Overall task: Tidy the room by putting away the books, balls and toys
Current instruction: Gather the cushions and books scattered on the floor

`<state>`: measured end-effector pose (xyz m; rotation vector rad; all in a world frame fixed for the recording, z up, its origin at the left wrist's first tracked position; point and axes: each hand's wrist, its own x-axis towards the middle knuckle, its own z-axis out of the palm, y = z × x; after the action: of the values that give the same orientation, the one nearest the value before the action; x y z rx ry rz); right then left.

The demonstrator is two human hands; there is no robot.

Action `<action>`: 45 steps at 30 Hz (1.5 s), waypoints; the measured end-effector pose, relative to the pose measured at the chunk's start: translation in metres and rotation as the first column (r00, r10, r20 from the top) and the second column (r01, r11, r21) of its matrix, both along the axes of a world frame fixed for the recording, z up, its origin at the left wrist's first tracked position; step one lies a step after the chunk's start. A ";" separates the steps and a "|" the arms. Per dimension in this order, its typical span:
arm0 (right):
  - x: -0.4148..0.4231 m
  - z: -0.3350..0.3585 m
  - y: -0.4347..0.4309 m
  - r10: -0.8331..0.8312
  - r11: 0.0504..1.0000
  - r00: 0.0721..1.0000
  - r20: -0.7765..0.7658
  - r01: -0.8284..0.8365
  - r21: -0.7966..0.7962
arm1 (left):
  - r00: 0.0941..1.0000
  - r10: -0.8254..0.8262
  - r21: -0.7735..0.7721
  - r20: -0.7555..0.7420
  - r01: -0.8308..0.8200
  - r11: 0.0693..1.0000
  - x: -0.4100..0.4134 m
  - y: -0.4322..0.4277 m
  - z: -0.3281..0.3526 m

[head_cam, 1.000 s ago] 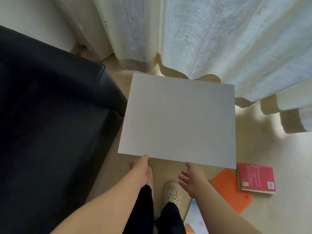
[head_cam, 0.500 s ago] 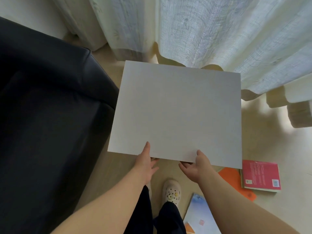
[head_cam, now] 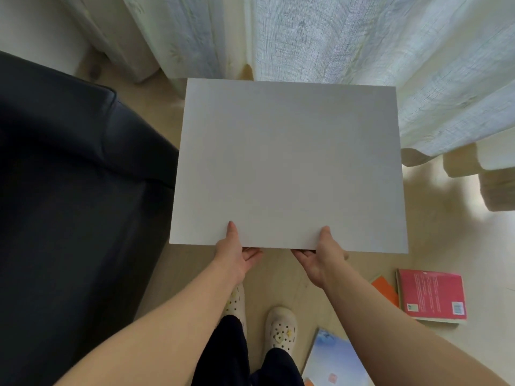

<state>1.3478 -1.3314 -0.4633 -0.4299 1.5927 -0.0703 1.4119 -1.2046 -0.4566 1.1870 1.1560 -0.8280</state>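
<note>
Nearest, at 5 o'clock from the shoes [head_cam: 281, 327]: blue book [head_cam: 331, 360], flat on the floor, cut off by the lower edge of the view. Slightly farther, at 4 o'clock from the right hand [head_cam: 317, 260]: red book [head_cam: 430, 295], flat, long axis running roughly 12 to 6, with the orange book [head_cam: 386, 291] peeking out at its left edge. All three well apart from both hands, and nearer the right hand than the left.

Ahead of the shoes: left hand [head_cam: 234, 256] and right hand both gripping the near edge of a white panel [head_cam: 289, 162], thumbs [head_cam: 232, 232] on top, fingers tucked underneath. Stretches level toward 12 o'clock; legs beneath it, if any, hidden.

At 9 o'clock: black sofa [head_cam: 69, 190], touching the panel's left edge or just beside it, cannot tell which. At 12 o'clock, beyond the far edge: curtain [head_cam: 334, 37].

Likely next: letting go with the right hand and reaching down toward 4 o'clock for the red book. Three books not yet put away.
</note>
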 end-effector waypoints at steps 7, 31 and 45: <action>0.081 0.000 -0.038 0.027 1.000 1.000 0.013 -0.027 -0.002 | 0.994 -0.108 0.018 0.029 0.107 0.994 0.084 -0.035 0.000; 0.207 -0.019 -0.099 0.228 0.971 0.971 0.067 -0.221 -0.096 | 0.934 -0.326 0.020 0.144 0.326 0.945 0.210 -0.098 0.001; 0.215 -0.021 -0.129 0.335 0.938 0.942 0.036 -0.329 -0.114 | 0.955 -0.278 -0.032 0.100 0.283 0.959 0.219 -0.120 -0.001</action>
<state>1.5633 -1.4603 -0.4848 -0.7694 1.4475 0.0912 1.6308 -1.3242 -0.4581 1.3566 0.8972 -0.9957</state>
